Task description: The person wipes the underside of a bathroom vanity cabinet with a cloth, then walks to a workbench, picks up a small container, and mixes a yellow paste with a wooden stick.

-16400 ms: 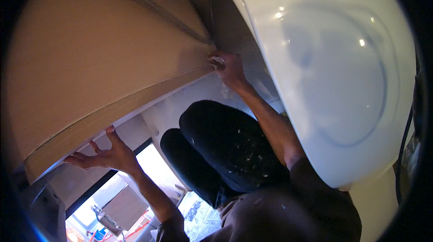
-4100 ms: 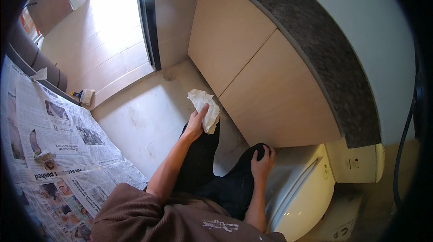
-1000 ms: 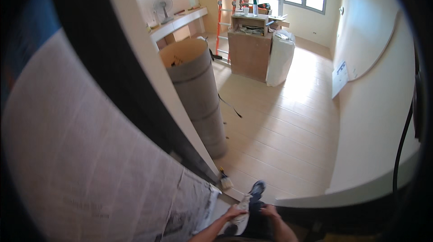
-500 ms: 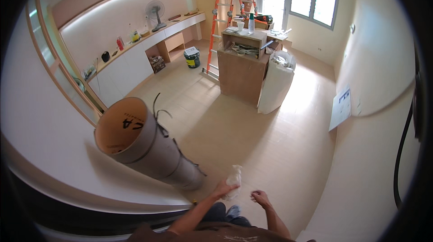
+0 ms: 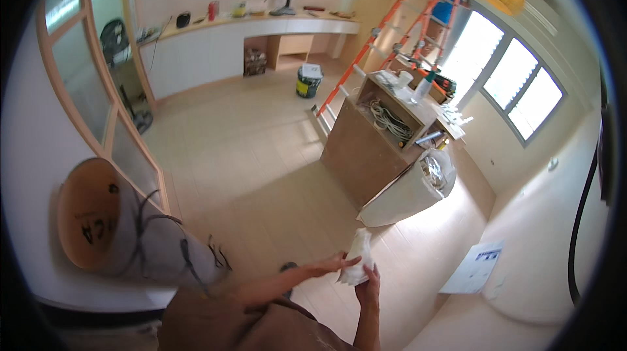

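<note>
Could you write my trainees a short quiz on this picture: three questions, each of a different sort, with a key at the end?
1. True or false: the left hand holds the white wad alone, with the right hand well clear of it.
2. Choose one. The rails of the ladder are: A) green, B) orange, C) white.
3. Name it: what dark container with a yellow patch stands on the floor between the ladder and the long counter?

Key:
1. False; both hands are on it.
2. B.
3. A bucket.
</note>
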Demonstrator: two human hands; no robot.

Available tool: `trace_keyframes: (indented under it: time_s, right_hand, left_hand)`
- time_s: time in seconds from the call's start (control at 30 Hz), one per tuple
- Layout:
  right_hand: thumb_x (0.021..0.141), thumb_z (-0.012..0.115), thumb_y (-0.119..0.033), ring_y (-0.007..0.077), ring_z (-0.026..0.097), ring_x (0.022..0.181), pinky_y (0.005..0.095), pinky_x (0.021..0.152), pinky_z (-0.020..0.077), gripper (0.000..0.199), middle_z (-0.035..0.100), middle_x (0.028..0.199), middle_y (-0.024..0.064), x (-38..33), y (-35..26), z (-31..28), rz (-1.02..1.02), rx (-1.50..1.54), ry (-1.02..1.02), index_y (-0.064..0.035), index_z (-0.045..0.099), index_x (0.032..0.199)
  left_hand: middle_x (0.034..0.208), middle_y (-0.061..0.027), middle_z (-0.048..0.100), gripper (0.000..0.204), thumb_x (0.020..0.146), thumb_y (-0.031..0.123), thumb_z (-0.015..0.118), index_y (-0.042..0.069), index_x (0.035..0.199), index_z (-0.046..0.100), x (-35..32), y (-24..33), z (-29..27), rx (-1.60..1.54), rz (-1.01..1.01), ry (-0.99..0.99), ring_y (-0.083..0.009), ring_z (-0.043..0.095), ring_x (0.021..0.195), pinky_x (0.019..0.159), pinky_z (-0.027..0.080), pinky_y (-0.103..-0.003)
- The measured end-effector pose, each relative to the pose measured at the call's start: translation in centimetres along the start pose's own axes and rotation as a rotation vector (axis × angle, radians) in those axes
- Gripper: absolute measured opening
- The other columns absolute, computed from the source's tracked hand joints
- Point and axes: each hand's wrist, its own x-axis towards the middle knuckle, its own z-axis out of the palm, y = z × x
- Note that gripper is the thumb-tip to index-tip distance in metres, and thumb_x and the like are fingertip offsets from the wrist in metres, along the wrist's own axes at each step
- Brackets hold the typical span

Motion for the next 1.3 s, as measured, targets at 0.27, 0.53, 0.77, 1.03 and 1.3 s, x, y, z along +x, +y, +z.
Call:
trace_keyframes:
  time_s: [0.27,0.53,0.77,1.03,1.3]
  right_hand:
    - [0.095,0.055,-0.025,0.0265,0.057,0.118,0.0415,0.1,0.0474,0.051,0.058,0.129,0.0133,20.7,-20.7,1.9,-0.372,-0.026,0.01,0.0003,0.045,0.138]
    - [0.09,0.066,-0.023,0.0266,0.057,0.114,0.0412,0.095,0.0492,0.05,0.056,0.122,0.0135,47.1,-35.0,3.4,-0.597,-0.157,0.2,-0.0014,0.045,0.13]
    - [0.089,0.071,-0.027,0.0278,0.057,0.111,0.0402,0.089,0.0507,0.065,0.054,0.126,0.0172,62.3,-37.9,7.0,-0.656,-0.253,0.389,-0.0006,0.037,0.137]
    - [0.089,0.07,-0.027,0.0249,0.06,0.105,0.039,0.082,0.052,0.061,0.058,0.122,0.0142,70.4,-35.6,8.6,-0.669,-0.507,0.569,-0.0029,0.04,0.137]
    - [0.091,0.067,-0.02,0.0193,0.063,0.092,0.0325,0.072,0.053,0.045,0.063,0.108,0.0093,73.9,-36.7,2.8,-0.773,-0.373,0.713,-0.0028,0.049,0.128]
  left_hand:
    - [0.098,-0.0127,0.064,0.053,0.079,0.049,0.076,0.004,0.103,0.063,13.3,1.6,-13.2,0.763,0.185,0.381,-0.0243,0.062,0.094,0.083,0.051,-0.037]
    - [0.114,-0.0209,0.068,0.039,0.086,0.026,0.064,-0.004,0.11,0.068,-1.6,-16.2,-27.2,0.614,-0.713,1.078,-0.0352,0.065,0.104,0.085,0.05,-0.047]
    - [0.085,-0.0188,0.071,0.031,0.085,0.022,0.069,-0.008,0.093,0.068,-2.5,-17.8,-21.8,0.274,-0.789,1.162,-0.0307,0.069,0.076,0.067,0.054,-0.042]
    - [0.097,-0.0143,0.07,0.032,0.088,0.026,0.067,0.0,0.108,0.067,9.1,-8.1,-31.3,0.134,-0.769,0.694,-0.0267,0.068,0.09,0.081,0.054,-0.043]
    - [0.077,-0.0089,0.066,0.015,0.085,0.011,0.061,0.002,0.097,0.064,3.9,3.4,-71.7,0.268,-0.524,0.955,-0.0191,0.065,0.062,0.053,0.053,-0.031]
